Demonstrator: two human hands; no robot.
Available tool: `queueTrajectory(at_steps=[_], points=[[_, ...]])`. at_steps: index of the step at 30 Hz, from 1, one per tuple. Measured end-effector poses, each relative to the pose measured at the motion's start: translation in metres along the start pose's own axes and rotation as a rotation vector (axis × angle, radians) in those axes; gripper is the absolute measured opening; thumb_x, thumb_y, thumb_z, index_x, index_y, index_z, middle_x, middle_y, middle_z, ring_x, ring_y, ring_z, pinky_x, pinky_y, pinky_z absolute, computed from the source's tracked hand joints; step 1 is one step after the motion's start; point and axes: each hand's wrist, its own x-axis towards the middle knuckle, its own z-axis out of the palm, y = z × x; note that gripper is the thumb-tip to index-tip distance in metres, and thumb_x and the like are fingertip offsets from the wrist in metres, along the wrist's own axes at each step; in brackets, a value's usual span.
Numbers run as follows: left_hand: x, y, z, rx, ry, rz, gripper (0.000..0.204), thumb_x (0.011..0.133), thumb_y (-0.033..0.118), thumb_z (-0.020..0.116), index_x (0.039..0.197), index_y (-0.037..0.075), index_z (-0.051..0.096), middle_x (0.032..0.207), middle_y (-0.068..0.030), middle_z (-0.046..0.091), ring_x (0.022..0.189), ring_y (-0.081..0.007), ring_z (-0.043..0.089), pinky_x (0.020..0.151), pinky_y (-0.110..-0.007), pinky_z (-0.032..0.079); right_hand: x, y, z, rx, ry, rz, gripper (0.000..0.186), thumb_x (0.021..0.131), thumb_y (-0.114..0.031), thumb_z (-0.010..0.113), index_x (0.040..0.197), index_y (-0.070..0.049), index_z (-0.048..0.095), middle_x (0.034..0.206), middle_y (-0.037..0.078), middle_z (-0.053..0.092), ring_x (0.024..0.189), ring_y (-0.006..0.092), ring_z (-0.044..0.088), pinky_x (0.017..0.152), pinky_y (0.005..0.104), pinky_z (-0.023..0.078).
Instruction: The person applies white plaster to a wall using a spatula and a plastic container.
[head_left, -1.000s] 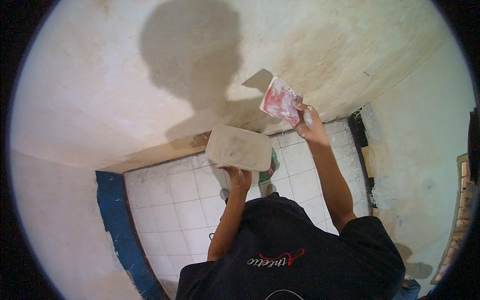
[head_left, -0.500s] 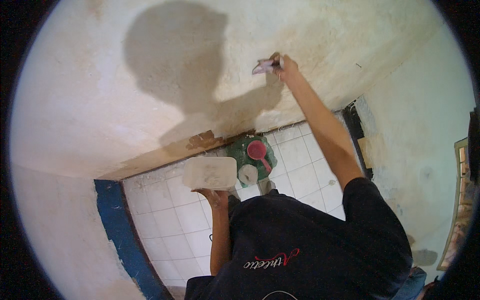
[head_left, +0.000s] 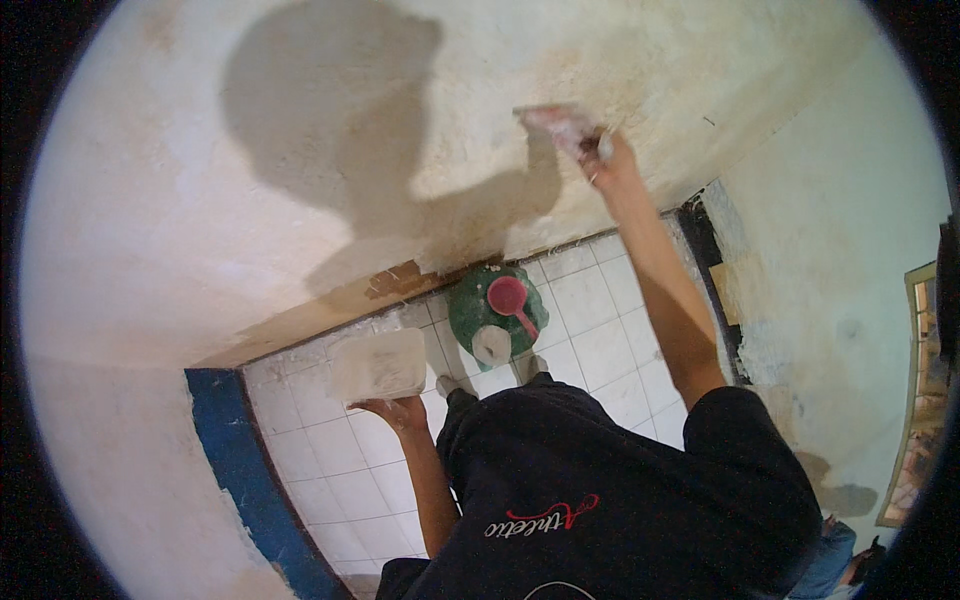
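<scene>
My right hand (head_left: 608, 160) is raised against the pale plastered wall (head_left: 300, 150) and grips a trowel (head_left: 556, 122) whose flat blade is smeared with whitish putty and lies against the wall. My left hand (head_left: 398, 410) is low, at waist height, holding a flat rectangular board (head_left: 378, 365) coated with pale putty. The board sits level above the white tiled floor (head_left: 590, 330). My head and arm cast a dark shadow on the wall to the left of the trowel.
A green bucket (head_left: 478, 305) with a red scoop (head_left: 510, 298) in it stands on the tiles at the foot of the wall. A blue painted band (head_left: 235, 450) runs along the left wall's base. A side wall stands at the right.
My right hand has gone up from beside the board to the wall and now presses the trowel there. My left hand has lowered the board, uncovering the green bucket.
</scene>
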Motion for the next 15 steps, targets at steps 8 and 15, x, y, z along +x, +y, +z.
queueTrajectory(at_steps=[8, 15], points=[[0.017, 0.005, -0.009, -0.068, -0.076, 0.048, 0.099, 0.078, 0.085, 0.032, 0.15, 0.018, 0.023, 0.155, -0.0084, 0.027, 0.142, -0.0311, 0.026, 0.117, -0.057, 0.02, 0.063, 0.082, -0.028, 0.128, 0.064, 0.164, 0.027, 0.097, -0.013, 0.043, 0.111, 0.008, 0.051, 0.109, 0.023, 0.059, 0.097, 0.0356, 0.063, 0.083, 0.0402, 0.059], [0.0, 0.014, -0.023, -0.001, 0.007, 0.1, 0.102, 0.075, 0.087, 0.033, 0.151, 0.02, 0.022, 0.155, -0.0084, 0.026, 0.141, -0.0328, 0.027, 0.116, -0.058, 0.022, 0.021, -0.04, 0.058, 0.111, -0.01, 0.099, 0.019, 0.093, -0.005, 0.043, 0.1, 0.01, 0.051, 0.103, 0.027, 0.059, 0.095, 0.0353, 0.065, 0.075, 0.0394, 0.063]])
